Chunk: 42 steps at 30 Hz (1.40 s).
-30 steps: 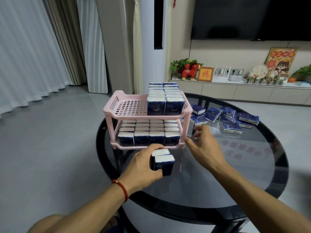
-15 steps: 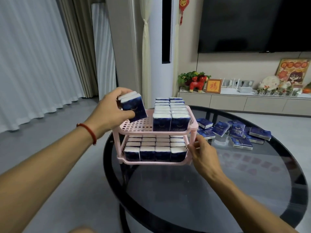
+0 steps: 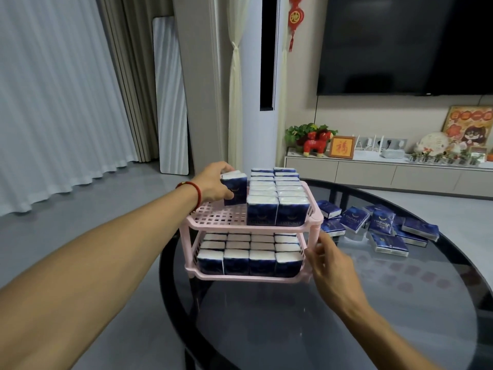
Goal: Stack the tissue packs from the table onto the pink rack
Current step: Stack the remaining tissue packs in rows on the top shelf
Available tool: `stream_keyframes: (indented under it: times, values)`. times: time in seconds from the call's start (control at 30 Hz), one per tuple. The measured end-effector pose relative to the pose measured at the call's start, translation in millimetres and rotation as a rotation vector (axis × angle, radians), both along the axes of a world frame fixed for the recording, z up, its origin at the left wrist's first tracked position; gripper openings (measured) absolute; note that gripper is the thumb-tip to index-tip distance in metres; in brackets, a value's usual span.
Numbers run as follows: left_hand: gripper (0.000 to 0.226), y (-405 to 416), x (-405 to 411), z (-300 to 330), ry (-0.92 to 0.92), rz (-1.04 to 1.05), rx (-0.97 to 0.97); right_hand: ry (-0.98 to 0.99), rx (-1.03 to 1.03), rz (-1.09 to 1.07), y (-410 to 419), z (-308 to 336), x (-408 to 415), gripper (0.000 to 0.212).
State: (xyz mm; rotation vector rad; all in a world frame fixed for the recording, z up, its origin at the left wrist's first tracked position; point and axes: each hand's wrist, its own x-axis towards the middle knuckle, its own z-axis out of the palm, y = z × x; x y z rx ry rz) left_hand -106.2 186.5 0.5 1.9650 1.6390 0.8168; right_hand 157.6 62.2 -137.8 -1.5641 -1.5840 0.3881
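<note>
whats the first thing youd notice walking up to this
A two-tier pink rack at the near left of a dark round glass table, its bottom shelf packed with upright blue tissue packs and the top shelf filled only on its right side. The left hand grips two packs over the top shelf's bare left part, while the right hand touches the rack's right post. A loose heap of packs lies on the table to the right.

Rack [image 3: 316,217] on table [image 3: 400,303] (loose packs [image 3: 378,228] to its right).
</note>
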Motion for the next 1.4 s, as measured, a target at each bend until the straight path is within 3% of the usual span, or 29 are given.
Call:
stream_keyframes:
  times: [0.6, 0.8, 1.07, 1.17, 1.23, 1.3, 1.4]
  values:
    - [0.075, 16.2, 8.7, -14.6, 0.112, -0.040, 0.072, -0.012, 0.014, 0.033, -2.1, 1.4, 0.3, 0.009]
    - [0.098, 11.8, 7.5, -11.6, 0.122, -0.038, 0.023, -0.032, 0.017, 0.034, -2.6, 2.6, 1.8, 0.011]
    - [0.108, -3.6, 7.9, -0.5, 0.194, 0.013, -0.020, -0.045, -0.010, 0.052, -3.9, 2.4, 2.5, 0.010]
    - [0.087, -26.5, 6.2, 6.1, 0.189, 0.155, 0.209, -0.069, -0.014, 0.058, -7.1, -1.1, 9.5, 0.018]
    - [0.057, -59.2, 10.9, 2.8, 0.105, 0.198, 0.546, -0.066, -0.040, 0.002, -4.0, -6.9, 18.9, 0.031]
    - [0.035, -101.6, 25.7, -9.1, 0.040, 0.172, 0.853, -0.092, -0.080, -0.089, 8.3, -18.0, 31.4, 0.027]
    - [0.026, -148.9, 58.5, -41.3, -0.015, 0.061, 0.924, -0.141, -0.173, -0.176, 32.5, -37.3, 48.2, 0.028]
